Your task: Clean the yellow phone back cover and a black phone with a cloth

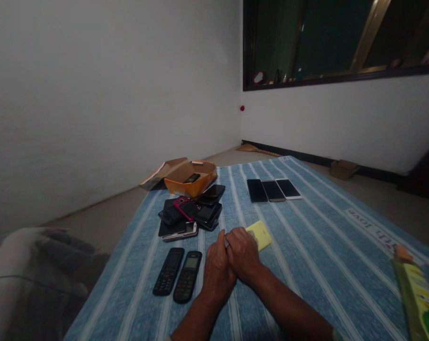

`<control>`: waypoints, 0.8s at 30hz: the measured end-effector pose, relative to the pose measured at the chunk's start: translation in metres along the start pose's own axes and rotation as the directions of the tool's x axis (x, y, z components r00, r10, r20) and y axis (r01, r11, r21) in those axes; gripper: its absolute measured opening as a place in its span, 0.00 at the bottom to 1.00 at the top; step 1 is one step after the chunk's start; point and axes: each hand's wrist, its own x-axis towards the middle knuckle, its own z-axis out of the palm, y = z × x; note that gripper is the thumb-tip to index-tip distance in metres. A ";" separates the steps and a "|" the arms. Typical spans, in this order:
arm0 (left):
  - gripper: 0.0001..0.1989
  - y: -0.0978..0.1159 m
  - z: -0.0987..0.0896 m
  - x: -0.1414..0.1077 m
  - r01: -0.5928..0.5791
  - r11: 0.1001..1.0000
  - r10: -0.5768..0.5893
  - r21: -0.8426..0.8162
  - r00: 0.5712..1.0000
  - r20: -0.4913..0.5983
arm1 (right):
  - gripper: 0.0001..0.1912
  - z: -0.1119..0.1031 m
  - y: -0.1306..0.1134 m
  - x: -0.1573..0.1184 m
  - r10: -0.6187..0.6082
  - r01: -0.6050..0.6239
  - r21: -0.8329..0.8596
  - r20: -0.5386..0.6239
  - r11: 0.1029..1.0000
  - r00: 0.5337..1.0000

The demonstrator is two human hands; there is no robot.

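My left hand (218,267) and my right hand (243,253) are pressed together low over the striped cloth. The fingers of both are closed, and anything inside them is hidden. A small greyish bit shows between them, too small to name. Partly behind my right hand lies a yellow phone or phone cover (263,235). Left of my left hand, two keypad phones lie side by side, a dark one (168,272) and one with a grey screen (188,277). A heap of phones, including a pink-edged phone (186,208), lies farther away. Three smartphones (274,190) form a row at the back right.
An open orange box (191,188) with a phone inside stands at the table's far left. A yellow-green bottle (418,296) lies at the right edge. The table has a blue striped cloth (307,265). Grey fabric (33,279) is at the left.
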 end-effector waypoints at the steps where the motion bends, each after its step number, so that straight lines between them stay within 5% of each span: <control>1: 0.35 0.000 0.000 0.000 0.003 1.000 -0.003 -0.001 1.000 -0.002 | 0.09 0.001 0.000 0.000 0.008 -0.008 0.003 -0.006 1.000 1.000; 17: 0.45 0.002 -0.001 0.000 0.054 0.997 -0.049 -0.064 0.996 0.076 | 0.10 0.007 0.010 0.006 0.091 -0.092 0.041 0.031 0.995 0.995; 24: 0.43 0.002 -0.002 0.001 0.038 0.999 -0.035 -0.035 0.995 0.092 | 0.15 -0.004 0.040 0.002 0.121 -0.119 0.049 -0.026 0.992 0.992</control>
